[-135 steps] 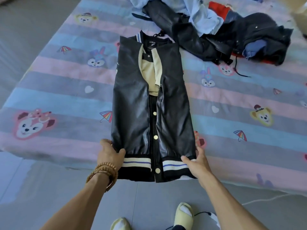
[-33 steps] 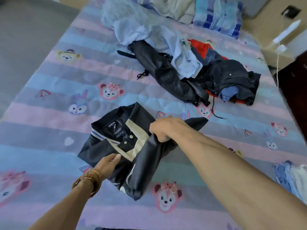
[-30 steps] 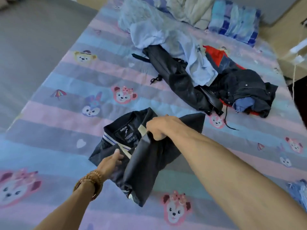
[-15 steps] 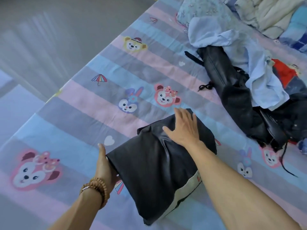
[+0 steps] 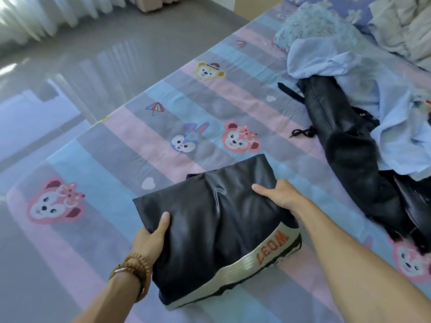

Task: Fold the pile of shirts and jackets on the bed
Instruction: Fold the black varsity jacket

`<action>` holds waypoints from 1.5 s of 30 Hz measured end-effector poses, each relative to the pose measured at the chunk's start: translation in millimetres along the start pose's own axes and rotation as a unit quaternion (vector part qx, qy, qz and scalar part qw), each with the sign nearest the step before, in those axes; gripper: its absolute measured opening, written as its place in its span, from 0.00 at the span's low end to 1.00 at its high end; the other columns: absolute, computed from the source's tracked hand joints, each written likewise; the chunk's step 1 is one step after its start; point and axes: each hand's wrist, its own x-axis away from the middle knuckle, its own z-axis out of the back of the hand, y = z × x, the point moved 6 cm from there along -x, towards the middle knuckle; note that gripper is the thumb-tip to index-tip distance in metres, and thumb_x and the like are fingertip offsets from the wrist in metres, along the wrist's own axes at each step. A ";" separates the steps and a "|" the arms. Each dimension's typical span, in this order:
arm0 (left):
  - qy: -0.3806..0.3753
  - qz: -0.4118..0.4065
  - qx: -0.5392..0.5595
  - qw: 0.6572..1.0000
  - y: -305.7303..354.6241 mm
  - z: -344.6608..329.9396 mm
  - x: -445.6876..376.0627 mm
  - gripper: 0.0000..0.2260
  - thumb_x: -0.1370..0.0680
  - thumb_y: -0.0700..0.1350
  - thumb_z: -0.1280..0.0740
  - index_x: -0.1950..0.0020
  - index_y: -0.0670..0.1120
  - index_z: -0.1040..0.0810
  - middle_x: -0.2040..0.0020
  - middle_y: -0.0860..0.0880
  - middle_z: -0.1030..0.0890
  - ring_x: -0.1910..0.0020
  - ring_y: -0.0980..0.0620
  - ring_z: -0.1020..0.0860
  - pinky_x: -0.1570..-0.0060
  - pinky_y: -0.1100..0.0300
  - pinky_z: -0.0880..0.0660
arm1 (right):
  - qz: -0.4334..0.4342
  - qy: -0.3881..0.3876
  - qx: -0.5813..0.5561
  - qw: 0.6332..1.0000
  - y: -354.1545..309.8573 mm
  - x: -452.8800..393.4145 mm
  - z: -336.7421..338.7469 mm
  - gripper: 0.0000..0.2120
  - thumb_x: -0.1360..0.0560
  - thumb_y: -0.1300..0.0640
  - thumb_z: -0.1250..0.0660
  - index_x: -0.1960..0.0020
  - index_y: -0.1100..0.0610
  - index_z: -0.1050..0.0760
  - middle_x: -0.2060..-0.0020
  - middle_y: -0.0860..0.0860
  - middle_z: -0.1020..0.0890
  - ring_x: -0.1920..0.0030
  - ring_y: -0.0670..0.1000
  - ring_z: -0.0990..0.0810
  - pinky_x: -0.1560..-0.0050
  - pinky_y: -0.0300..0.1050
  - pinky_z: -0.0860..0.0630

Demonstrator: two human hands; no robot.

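Observation:
The black varsity jacket (image 5: pixel 210 213) is folded into a thick packet near the bed's front edge, its cream panel with red letters showing along the near side. My left hand (image 5: pixel 151 238) grips the packet's left edge, thumb on top. My right hand (image 5: pixel 279 197) grips the right edge, thumb on top and fingers underneath. The unfolded pile (image 5: pixel 363 145) lies at the right: a black leather jacket under a light blue shirt.
The bed (image 5: pixel 130 141) has a striped sheet with cartoon animals. Its left edge drops to a glossy grey floor (image 5: pixel 70 66). Pillows and crumpled bedding (image 5: pixel 401 24) sit at the head, top right.
The jacket went from laid out long to folded in half into a packet. My right hand moved from pressing flat on top to gripping the right edge; my left thumb came onto the top.

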 end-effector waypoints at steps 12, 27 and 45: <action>0.214 -0.196 -0.364 0.885 26.6 -11.4 -8.4 0.18 0.22 0.49 0.37 0.35 0.43 0.31 0.38 0.37 0.26 0.39 0.35 0.28 0.42 0.44 0.30 | 0.224 0.334 0.272 0.874 3.7 5.4 5.0 0.24 0.20 0.44 0.43 0.32 0.60 0.31 0.35 0.59 0.26 0.35 0.62 0.29 0.39 0.59 0.33; 0.180 -0.177 -0.391 0.885 -46.1 -55.4 -13.2 0.40 0.26 0.69 0.55 0.21 0.49 0.62 0.21 0.42 0.59 0.22 0.43 0.57 0.26 0.45 0.56 | 0.097 0.223 0.292 0.925 65.8 -21.8 -17.6 0.38 0.23 0.30 0.54 0.23 0.54 0.46 0.24 0.57 0.39 0.25 0.58 0.41 0.31 0.63 0.41; -0.103 -0.153 -0.218 0.958 -0.4 -97.1 79.5 0.23 0.21 0.56 0.36 0.35 0.40 0.28 0.41 0.39 0.23 0.44 0.38 0.25 0.42 0.50 0.31 | -0.117 0.237 -0.149 0.953 228.1 173.3 42.6 0.25 0.26 0.36 0.34 0.38 0.53 0.24 0.43 0.53 0.19 0.40 0.59 0.22 0.43 0.47 0.27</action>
